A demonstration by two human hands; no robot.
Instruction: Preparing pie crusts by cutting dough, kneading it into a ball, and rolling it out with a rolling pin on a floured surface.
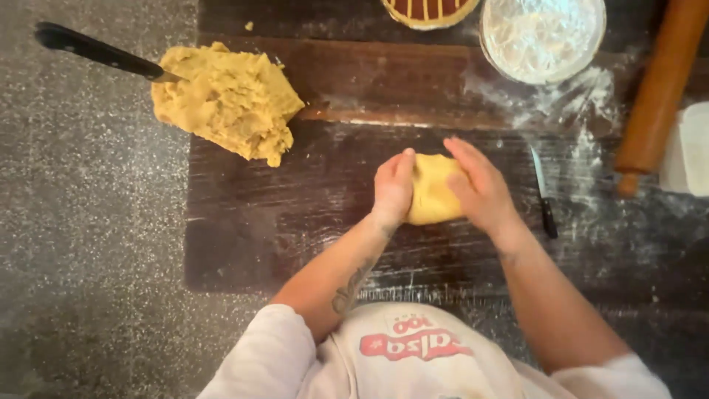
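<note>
Red-white label (415,344) — perhaps on apron.

- Small dough ball (434,188): pale yellow, smooth, rounded, cupped between both palms.
- It sits on the dark wooden board (295,214), near the middle, toward its near edge.

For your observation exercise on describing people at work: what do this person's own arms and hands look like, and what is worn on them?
Both hands are bare: left hand and right hand show no gloves, and no rings or watch can be made out. The forearms are uncovered. The left forearm bears a dark tattoo near the elbow. Short white sleeves cover the upper arms, above a white apron with a red printed mark.
</note>
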